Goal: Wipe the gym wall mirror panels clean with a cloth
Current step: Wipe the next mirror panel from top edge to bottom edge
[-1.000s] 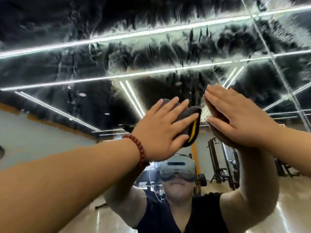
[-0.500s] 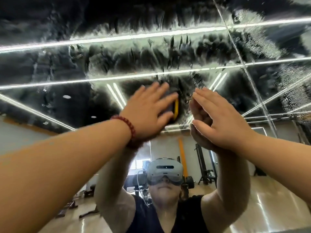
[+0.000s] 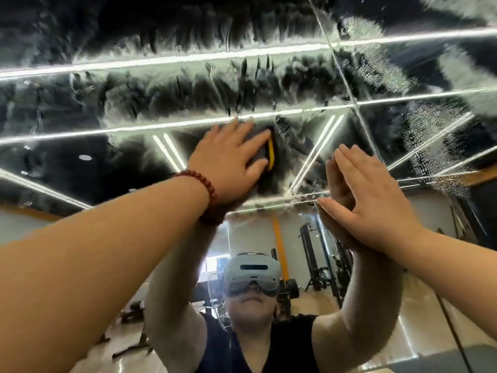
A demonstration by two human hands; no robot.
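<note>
Head view: left hand (image 3: 228, 160) presses dark yellow-edged cloth (image 3: 269, 154) flat-fingered on wet mirror panel (image 3: 161, 84); right hand (image 3: 373, 200) rests on glass, fingers straight, holding nothing.

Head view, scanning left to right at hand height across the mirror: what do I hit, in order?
Red bead bracelet → left hand pressing flat → dark cloth with its yellow edge → right hand flat on the glass → mirror panel seam → foamy streaks.
</note>
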